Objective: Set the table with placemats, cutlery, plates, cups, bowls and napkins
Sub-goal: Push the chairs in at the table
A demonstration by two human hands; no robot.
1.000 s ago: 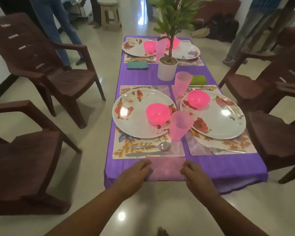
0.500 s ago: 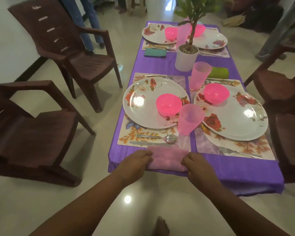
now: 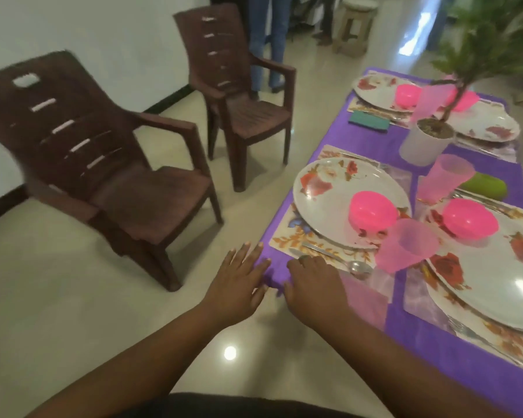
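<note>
Your left hand (image 3: 239, 279) lies flat, fingers straight and spread, at the near-left corner of the purple tablecloth (image 3: 372, 143), fingertips touching the edge. Your right hand (image 3: 313, 282) sits just beside it on the cloth, fingers bent downward; you can't tell whether they grip anything. The pink napkin (image 3: 366, 300) lies flat just right of that hand, at the near edge. Behind it: spoon (image 3: 349, 263) on the floral placemat (image 3: 287, 236), a plate (image 3: 323, 191) carrying a pink bowl (image 3: 372, 212), pink cup (image 3: 405, 248) beside it. A white plant pot (image 3: 423, 143) stands mid-table. Two brown chairs (image 3: 109, 164) crowd the table's left side.
</note>
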